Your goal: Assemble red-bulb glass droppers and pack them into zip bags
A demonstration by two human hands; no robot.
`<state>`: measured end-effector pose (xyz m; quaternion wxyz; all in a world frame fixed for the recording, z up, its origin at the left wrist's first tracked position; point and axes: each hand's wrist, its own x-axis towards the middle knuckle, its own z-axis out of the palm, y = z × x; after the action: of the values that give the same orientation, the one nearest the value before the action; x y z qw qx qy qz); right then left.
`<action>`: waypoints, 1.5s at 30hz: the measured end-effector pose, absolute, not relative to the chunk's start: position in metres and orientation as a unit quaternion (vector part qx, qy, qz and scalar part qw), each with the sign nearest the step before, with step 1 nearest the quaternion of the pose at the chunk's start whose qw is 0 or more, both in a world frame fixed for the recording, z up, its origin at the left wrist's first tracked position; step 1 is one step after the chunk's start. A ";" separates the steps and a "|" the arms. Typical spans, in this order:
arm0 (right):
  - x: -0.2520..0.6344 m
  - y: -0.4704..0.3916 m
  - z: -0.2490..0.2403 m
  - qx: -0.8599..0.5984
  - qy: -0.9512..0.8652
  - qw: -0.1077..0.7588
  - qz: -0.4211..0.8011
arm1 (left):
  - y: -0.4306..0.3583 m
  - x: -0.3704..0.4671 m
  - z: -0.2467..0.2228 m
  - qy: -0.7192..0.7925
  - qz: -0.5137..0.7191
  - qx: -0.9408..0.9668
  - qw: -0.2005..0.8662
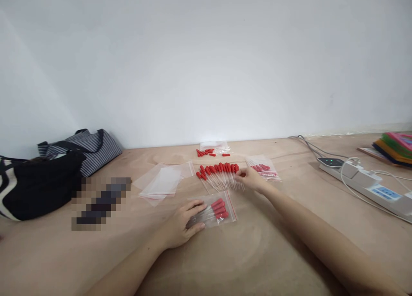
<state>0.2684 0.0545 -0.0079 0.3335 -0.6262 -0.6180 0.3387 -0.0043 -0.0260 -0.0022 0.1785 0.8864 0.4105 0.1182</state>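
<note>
My left hand (185,223) lies with its fingers apart on the left end of a clear zip bag (232,205), which holds several red-bulbed droppers (220,209). Beyond it, a row of several red-bulbed droppers (219,169) lies with the clear stems towards me. At the right end of that row my right hand (249,178) has its thumb and forefinger pinched together by a red bulb; what is between the fingertips is too small to tell. Another bag with red droppers (264,169) rests just beyond my right hand. Flat clear bags (162,182) overlap on the left.
More red bulbs (206,152) and a clear bag (213,144) lie near the wall. At the left are a black bag (38,188), a striped bag (103,152) and a pixelated dark object (103,203). A power strip (380,190) with cables and coloured sheets (394,148) are at the right.
</note>
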 end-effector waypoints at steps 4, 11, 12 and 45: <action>0.279 0.090 -0.007 -0.705 -0.551 0.365 0.258 | -0.026 -0.005 -0.003 0.411 0.111 0.887 0.177; 0.268 0.117 -0.019 -0.727 -0.496 0.379 0.285 | -0.027 -0.005 -0.001 0.416 0.097 0.884 0.189; 0.267 0.117 -0.019 -0.724 -0.490 0.386 0.294 | -0.027 -0.005 -0.001 0.416 0.099 0.884 0.188; 0.233 -0.002 -0.027 -0.444 -0.305 0.582 0.609 | -0.027 -0.004 -0.002 0.423 0.106 0.878 0.195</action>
<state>0.2329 -0.0021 -0.0275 0.5818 -0.4441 -0.3049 0.6094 -0.0041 -0.0270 -0.0015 0.1948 0.8784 0.4234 0.1059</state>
